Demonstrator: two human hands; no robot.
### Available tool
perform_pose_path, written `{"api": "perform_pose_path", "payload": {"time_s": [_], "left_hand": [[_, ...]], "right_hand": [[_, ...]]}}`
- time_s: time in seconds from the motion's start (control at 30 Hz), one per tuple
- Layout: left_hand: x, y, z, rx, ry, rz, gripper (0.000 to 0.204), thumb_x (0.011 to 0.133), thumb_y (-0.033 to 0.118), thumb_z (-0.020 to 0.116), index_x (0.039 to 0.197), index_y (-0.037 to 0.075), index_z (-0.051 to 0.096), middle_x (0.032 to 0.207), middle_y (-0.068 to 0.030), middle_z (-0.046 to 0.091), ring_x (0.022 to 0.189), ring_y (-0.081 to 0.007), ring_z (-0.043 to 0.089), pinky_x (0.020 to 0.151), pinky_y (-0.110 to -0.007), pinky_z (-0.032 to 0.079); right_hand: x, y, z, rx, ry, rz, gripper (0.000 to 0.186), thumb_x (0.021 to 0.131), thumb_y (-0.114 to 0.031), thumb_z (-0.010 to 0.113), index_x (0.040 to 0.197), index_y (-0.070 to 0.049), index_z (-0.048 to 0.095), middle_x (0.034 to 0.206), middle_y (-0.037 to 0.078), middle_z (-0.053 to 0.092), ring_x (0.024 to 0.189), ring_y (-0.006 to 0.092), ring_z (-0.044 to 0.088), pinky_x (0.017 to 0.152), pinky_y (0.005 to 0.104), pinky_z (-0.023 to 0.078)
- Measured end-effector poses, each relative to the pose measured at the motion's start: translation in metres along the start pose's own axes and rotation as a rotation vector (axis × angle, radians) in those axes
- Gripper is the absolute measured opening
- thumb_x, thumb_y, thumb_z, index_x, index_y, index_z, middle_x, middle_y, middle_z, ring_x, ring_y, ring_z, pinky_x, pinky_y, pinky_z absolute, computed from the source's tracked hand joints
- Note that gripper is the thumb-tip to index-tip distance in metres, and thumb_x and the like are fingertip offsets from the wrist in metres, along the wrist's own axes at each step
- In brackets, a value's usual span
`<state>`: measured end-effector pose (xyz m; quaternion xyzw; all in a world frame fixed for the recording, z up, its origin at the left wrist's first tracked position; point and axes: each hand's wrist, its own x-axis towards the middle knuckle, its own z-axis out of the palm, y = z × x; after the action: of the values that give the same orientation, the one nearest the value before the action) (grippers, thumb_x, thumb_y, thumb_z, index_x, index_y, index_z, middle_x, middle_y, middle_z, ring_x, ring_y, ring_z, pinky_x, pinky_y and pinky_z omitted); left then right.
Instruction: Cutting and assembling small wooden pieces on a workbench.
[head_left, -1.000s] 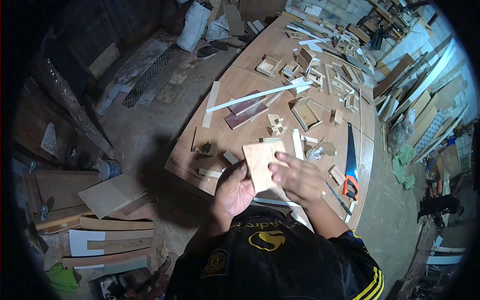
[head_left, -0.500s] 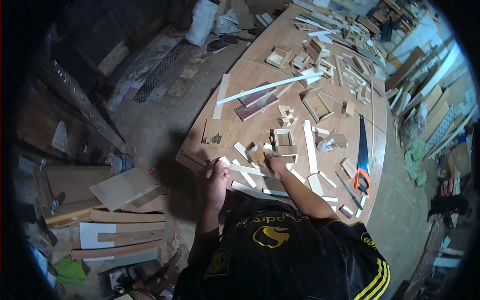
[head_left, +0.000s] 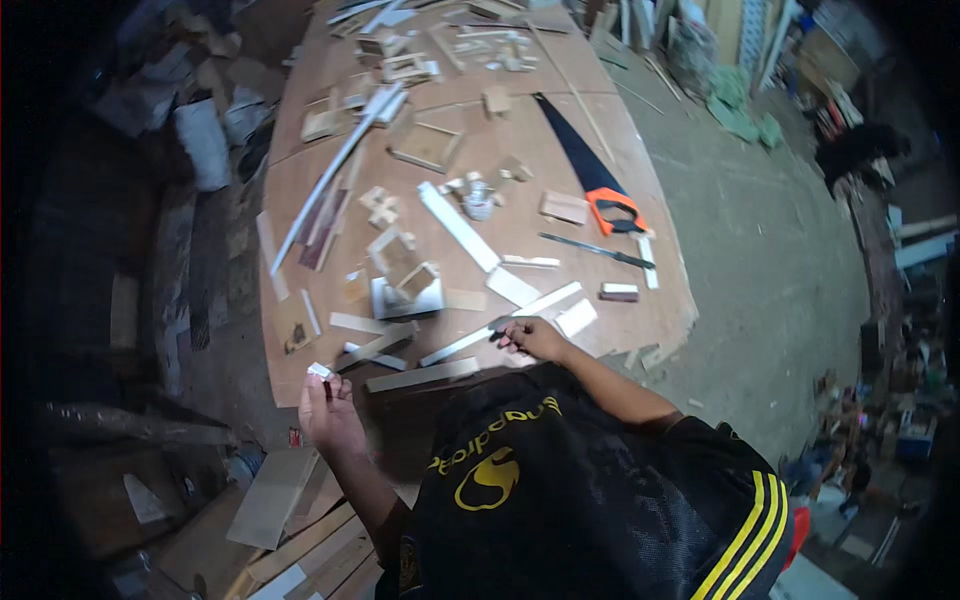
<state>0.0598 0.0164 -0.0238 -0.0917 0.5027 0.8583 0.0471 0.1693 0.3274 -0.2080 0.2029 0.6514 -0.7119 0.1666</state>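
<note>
My left hand (head_left: 333, 410) is raised at the table's near left corner, its fingertips closed on the white end of a narrow wood strip (head_left: 378, 346). The strip seems to run on to the right over the tabletop, partly hidden by the fingers. My right hand (head_left: 532, 339) hovers over a long white strip (head_left: 455, 345), its fingers loosely apart and nothing seen in them. Beyond the hands, a small wooden box (head_left: 392, 252) leans beside another small box on a white base (head_left: 425, 300). A pale batten (head_left: 425, 374) lies along the near edge.
A handsaw (head_left: 612, 208) with an orange handle and a thin file-like tool (head_left: 597, 250) lie to the right. A white board (head_left: 460, 225), a small pale container (head_left: 478, 203) and several box frames cover the table. Boards (head_left: 270, 495) are stacked at the lower left.
The view has swung to the right and is slightly blurred. My right hand has come away from the small wooden piece and strip near it; my left hand still grips the strip's white end.
</note>
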Motion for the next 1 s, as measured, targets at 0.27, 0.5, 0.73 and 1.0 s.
{"api": "perform_pose_path", "payload": {"time_s": [0.27,0.5,0.73,1.0], "left_hand": [[-0.070,-0.091,0.095,-0.003,-0.159,-0.112,0.018,0.100,0.019,0.055,0.098,0.001,0.058,0.086,-0.0045,0.058,0.077,-0.0124,0.053,0.073,-0.029,0.044],[-0.121,-0.114,0.118,0.022,-0.007,-0.089,0.021,0.098,0.020,0.058,0.106,0.000,0.059,0.087,-0.0058,0.059,0.077,-0.0123,0.054,0.075,-0.030,0.046],[-0.132,-0.111,0.122,-0.012,0.099,0.014,0.021,0.098,0.023,0.059,0.104,0.004,0.060,0.088,-0.0029,0.060,0.077,-0.0107,0.053,0.075,-0.029,0.045],[-0.124,-0.110,0.140,0.033,0.110,0.019,0.018,0.097,0.019,0.061,0.104,0.002,0.060,0.089,-0.0040,0.060,0.077,-0.0115,0.052,0.072,-0.027,0.044]], "right_hand": [[-0.039,0.057,-0.169,-0.504,0.635,-0.252,0.022,0.089,-0.018,0.054,0.099,-0.008,0.071,0.092,0.014,0.071,0.084,0.0298,0.070,0.078,0.0384,0.054],[-0.057,0.050,-0.244,-1.084,0.528,0.093,0.026,0.077,-0.026,0.068,0.102,-0.020,0.071,0.106,0.009,0.066,0.100,0.0335,0.063,0.085,0.0436,0.053],[-0.024,0.048,-0.242,-1.199,0.334,-0.099,0.033,0.078,-0.027,0.067,0.110,-0.023,0.069,0.108,0.009,0.066,0.103,0.0345,0.061,0.089,0.0449,0.051],[-0.002,0.016,-0.227,-1.124,0.288,-0.119,0.041,0.075,-0.029,0.073,0.114,-0.014,0.068,0.112,0.013,0.066,0.106,0.0321,0.062,0.089,0.0433,0.051]]}}
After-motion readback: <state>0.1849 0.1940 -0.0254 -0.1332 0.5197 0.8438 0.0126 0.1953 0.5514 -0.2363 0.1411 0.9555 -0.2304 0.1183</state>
